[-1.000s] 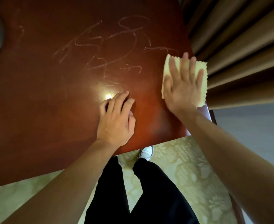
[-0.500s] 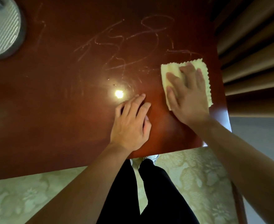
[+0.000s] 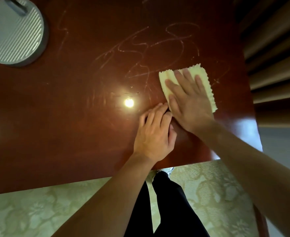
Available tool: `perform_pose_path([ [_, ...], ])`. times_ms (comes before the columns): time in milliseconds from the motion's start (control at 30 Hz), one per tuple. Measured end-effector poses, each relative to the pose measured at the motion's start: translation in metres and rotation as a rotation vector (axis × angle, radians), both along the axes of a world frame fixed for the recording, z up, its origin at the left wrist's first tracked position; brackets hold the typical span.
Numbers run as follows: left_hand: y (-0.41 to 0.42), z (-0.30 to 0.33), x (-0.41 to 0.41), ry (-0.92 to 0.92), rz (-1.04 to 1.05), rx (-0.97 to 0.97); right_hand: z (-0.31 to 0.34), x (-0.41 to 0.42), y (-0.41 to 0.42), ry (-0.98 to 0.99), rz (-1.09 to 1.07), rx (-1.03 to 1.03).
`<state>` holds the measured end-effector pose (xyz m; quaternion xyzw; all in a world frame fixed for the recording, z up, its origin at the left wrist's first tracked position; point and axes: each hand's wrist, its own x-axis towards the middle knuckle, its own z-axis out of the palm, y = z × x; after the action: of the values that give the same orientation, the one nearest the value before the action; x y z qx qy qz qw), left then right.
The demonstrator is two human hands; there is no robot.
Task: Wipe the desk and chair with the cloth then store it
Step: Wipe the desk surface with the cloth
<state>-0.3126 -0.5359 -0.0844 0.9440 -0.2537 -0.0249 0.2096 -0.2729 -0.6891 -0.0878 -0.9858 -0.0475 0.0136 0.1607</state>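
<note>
A pale yellow cloth (image 3: pixel 202 75) with zigzag edges lies flat on the dark red wooden desk (image 3: pixel 72 117), right of centre. My right hand (image 3: pixel 190 103) presses down on it, palm flat and fingers spread, covering most of it. My left hand (image 3: pixel 155 134) rests on the bare desk just left of it, fingers loosely curled and touching the right hand's thumb side. Pale scribble marks (image 3: pixel 149 47) streak the desk beyond the cloth.
A round grey ribbed object (image 3: pixel 12 31) sits at the desk's far left corner. Brown curtain folds (image 3: pixel 274 48) hang past the right edge. A chair seat with pale green floral fabric (image 3: pixel 209 194) is below the near edge, with my black-trousered legs (image 3: pixel 166 211) in front.
My right hand has slid the cloth leftward from the desk's right edge toward my left hand, which stayed in place. The view has shifted, showing more of the round grey object.
</note>
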Motion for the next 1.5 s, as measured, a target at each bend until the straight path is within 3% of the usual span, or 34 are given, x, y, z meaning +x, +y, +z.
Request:
perform_pose_path([
  [233, 0.001, 0.000, 0.001, 0.027, -0.017, -0.012, 0.003, 0.038, -0.024, -0.023, -0.313, 0.044],
  [367, 0.005, -0.001, 0.002, 0.019, -0.011, -0.059, 0.002, 0.055, 0.025, 0.029, -0.148, 0.095],
  [433, 0.007, -0.003, 0.003, 0.004, 0.032, -0.172, 0.002, 0.053, 0.044, 0.034, -0.082, 0.106],
  [533, 0.021, -0.002, 0.001, -0.010, 0.082, -0.305, 0.002, 0.032, 0.046, 0.038, -0.029, 0.082],
  [633, 0.048, 0.000, 0.007, -0.042, 0.143, -0.283, 0.000, 0.003, 0.029, -0.020, -0.010, 0.032],
  [900, 0.131, 0.007, 0.086, -0.104, 0.342, -0.129, 0.002, 0.028, 0.077, 0.029, -0.396, -0.002],
  [1100, 0.132, -0.003, 0.090, -0.091, 0.310, -0.091, 0.001, 0.036, 0.154, 0.079, -0.112, -0.084],
  [1233, 0.135, 0.000, 0.093, -0.084, 0.295, -0.036, -0.004, 0.015, 0.143, 0.059, 0.035, -0.082],
  [1400, 0.136, -0.003, 0.094, -0.043, 0.278, -0.093, 0.000, 0.043, 0.113, 0.071, -0.362, -0.073],
  [1500, 0.134, -0.001, 0.095, -0.025, 0.290, -0.137, 0.005, 0.076, 0.132, 0.110, -0.348, -0.078],
])
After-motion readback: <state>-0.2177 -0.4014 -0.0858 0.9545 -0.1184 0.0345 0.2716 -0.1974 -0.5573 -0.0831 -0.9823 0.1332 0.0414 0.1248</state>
